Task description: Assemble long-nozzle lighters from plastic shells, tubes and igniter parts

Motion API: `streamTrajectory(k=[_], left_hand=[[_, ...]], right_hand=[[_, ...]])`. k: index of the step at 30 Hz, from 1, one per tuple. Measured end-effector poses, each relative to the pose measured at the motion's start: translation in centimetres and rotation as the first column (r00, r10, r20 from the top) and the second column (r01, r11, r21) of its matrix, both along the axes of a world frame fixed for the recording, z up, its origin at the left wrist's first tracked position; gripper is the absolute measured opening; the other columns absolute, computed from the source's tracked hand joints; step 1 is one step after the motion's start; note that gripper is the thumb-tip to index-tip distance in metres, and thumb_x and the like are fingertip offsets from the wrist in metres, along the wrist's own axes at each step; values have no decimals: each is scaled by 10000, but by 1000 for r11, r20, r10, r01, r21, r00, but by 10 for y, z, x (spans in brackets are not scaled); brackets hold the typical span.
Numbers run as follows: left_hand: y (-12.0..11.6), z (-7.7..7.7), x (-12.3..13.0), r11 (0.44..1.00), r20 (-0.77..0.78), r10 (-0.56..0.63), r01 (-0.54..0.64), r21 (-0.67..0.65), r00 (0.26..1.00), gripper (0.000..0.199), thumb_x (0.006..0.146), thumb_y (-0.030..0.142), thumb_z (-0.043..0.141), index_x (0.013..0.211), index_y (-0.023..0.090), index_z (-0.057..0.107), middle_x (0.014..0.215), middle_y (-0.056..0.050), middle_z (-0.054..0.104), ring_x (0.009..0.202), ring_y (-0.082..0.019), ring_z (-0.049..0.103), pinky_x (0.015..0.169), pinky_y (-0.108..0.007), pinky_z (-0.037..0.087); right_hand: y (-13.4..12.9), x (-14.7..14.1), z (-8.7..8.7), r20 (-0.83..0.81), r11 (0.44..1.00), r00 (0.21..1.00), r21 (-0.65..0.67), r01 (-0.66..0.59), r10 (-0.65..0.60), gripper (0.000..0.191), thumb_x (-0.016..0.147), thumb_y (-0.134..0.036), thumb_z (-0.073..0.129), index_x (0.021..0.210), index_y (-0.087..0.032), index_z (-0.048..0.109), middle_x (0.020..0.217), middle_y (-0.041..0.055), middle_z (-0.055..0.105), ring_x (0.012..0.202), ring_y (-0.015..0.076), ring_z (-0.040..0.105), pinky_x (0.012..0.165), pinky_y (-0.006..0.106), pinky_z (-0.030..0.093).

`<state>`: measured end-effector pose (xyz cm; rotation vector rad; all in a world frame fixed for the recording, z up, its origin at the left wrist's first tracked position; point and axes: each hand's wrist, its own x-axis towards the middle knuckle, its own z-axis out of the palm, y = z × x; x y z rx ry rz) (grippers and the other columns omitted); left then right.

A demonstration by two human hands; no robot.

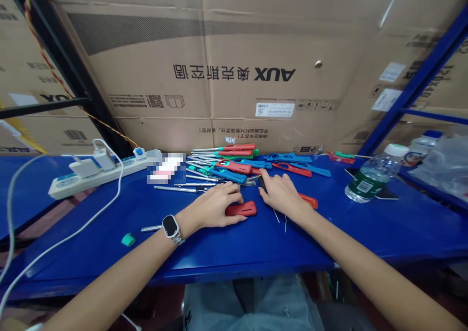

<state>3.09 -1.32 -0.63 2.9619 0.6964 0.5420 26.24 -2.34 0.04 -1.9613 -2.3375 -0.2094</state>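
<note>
My left hand (217, 204), with a watch (170, 226) on its wrist, is closed around a red lighter handle (246, 208) lying on the blue tabletop. Its thumb runs along the near side. A metal tube (150, 228) sticks out under the wrist; whether it belongs to this handle is hidden. My right hand (280, 192) is curled over a small black piece (262, 184), mostly covered by the fingers. Thin wires (276, 216) show beneath that palm, and an orange-red handle part (309, 200) lies beside it. Beyond both hands is a pile of long-necked lighters (234, 166).
Blue and red handle shells (307, 167) lie at the back right. A water bottle (373, 175) stands on the right over a dark flat object. At left are a power strip (106, 172), white cables and a green cap (128, 240). Cardboard (226, 43) walls the back.
</note>
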Motion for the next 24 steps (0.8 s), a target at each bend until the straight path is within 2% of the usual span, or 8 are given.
streamTrajectory(k=[3, 5, 8, 10, 13, 16, 20, 24], left_hand=[[5, 2, -8, 999, 42, 0, 1, -42, 999, 314, 936, 500, 668, 974, 189, 671, 1029, -85, 666, 941, -256, 636, 832, -400, 529], [8, 5, -13, 998, 122, 28, -21, -55, 992, 308, 942, 499, 662, 979, 193, 679, 994, -77, 670, 931, -254, 632, 831, -404, 519], [17, 12, -21, 991, 304, 120, -94, -100, 945, 268, 1012, 433, 569, 927, 201, 674, 918, -56, 669, 903, -226, 631, 821, -381, 504], [24, 14, -28, 977, 395, 210, -175, -123, 894, 293, 1032, 397, 525, 862, 197, 655, 854, -42, 651, 844, -206, 625, 784, -357, 493], [36, 14, -41, 947, 427, 321, -291, -134, 846, 330, 1024, 387, 513, 786, 191, 629, 787, -33, 629, 761, -189, 601, 704, -326, 467], [46, 10, -52, 919, 412, 392, -368, -139, 823, 336, 1013, 380, 499, 769, 188, 629, 787, -40, 649, 743, -188, 596, 663, -310, 448], [53, 6, -59, 885, 405, 462, -440, -152, 789, 322, 1000, 360, 478, 785, 186, 643, 797, -48, 676, 740, -192, 600, 644, -303, 430], [54, 7, -61, 858, 399, 509, -485, -168, 763, 326, 1000, 356, 467, 793, 180, 647, 810, -59, 689, 740, -199, 610, 640, -305, 425]], right_hand=[[5, 2, 4, -184, 999, 983, 32, 29, -22, 507, 1002, -269, 501, 1488, -130, 457, 995, 158, 762, 899, 310, 720, 809, 408, 465], [13, 3, 8, -453, 996, 892, 79, 34, 6, 484, 1002, -324, 510, 1461, -177, 479, 900, 89, 738, 780, 261, 697, 692, 354, 464], [29, -6, 13, -822, 982, 539, 178, -64, 184, 553, 940, -431, 619, 1425, -201, 487, 801, -5, 666, 609, 173, 612, 584, 301, 462], [41, -21, 16, -915, 964, 305, 245, -104, 265, 612, 847, -468, 731, 1366, -215, 526, 816, -23, 660, 552, 139, 574, 540, 289, 472], [55, -50, 20, -948, 942, 100, 282, -183, 303, 571, 768, -483, 810, 1234, -234, 596, 888, 8, 704, 519, 135, 589, 488, 300, 492], [63, -75, 20, -956, 934, 60, 267, -239, 288, 414, 813, -531, 765, 1065, -240, 610, 815, 19, 706, 504, 157, 609, 465, 323, 513], [66, -88, 10, -940, 921, 113, 284, -267, 323, 337, 936, -531, 620, 1113, -257, 535, 865, 40, 721, 613, 177, 686, 580, 353, 588], [65, -88, -7, -932, 912, 153, 269, -310, 328, 332, 939, -507, 616, 1123, -260, 493, 907, 38, 723, 698, 191, 719, 716, 401, 626]])
